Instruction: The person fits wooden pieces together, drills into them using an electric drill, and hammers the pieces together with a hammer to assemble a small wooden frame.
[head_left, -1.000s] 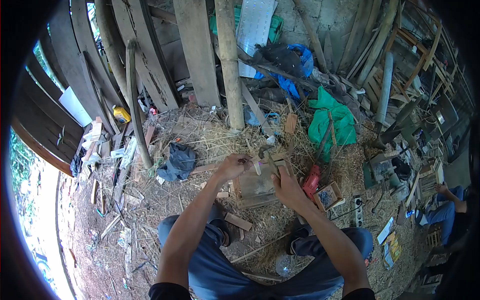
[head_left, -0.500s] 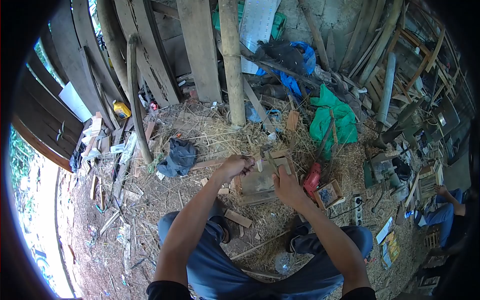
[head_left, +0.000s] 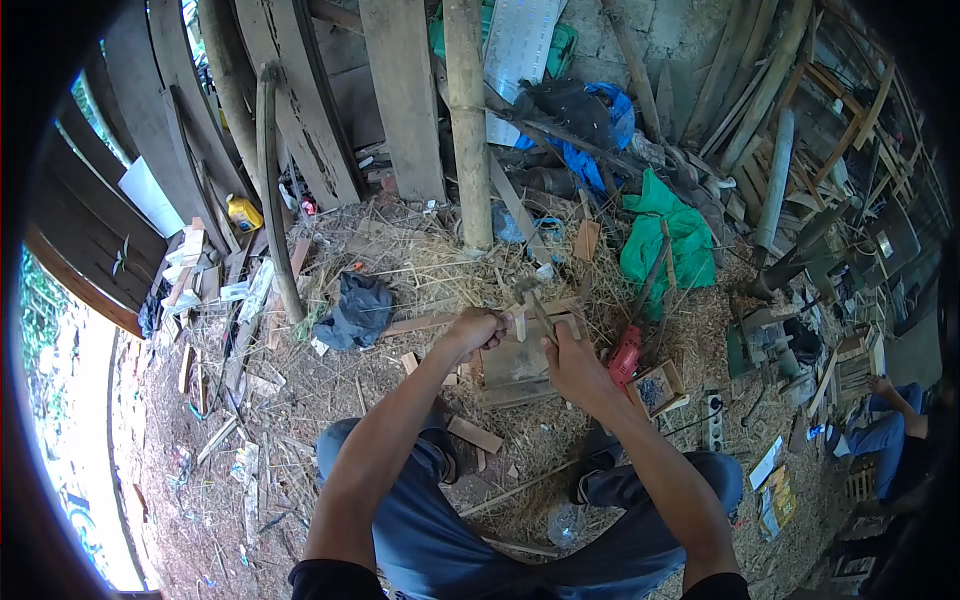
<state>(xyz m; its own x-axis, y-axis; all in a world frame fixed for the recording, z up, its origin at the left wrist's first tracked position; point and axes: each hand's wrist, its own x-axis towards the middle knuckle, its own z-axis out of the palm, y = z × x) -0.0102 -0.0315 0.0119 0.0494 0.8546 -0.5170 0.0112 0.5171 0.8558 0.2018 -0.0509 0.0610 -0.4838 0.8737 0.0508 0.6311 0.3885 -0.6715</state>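
Observation:
My right hand (head_left: 572,362) is wrapped round the handle of a hammer (head_left: 539,312), its head pointing up and away from me. Just left of the hammer, my left hand (head_left: 478,331) is closed with the fingers pinched. A small pale wood piece (head_left: 520,326) sticks out beside those fingertips, and the left hand seems to grip it. Beneath both hands lies a low wooden block (head_left: 515,368) on the ground between my feet.
A red power tool (head_left: 625,352) and a small wooden box of nails (head_left: 660,388) lie to the right, near a power strip (head_left: 714,422). Green sheeting (head_left: 665,235), a dark cloth bag (head_left: 358,312) and wood scraps surround the spot. Another person (head_left: 895,430) sits far right.
The hammer head has risen slightly and shifted a little left. Both hands stay in nearly the same place, each still closed.

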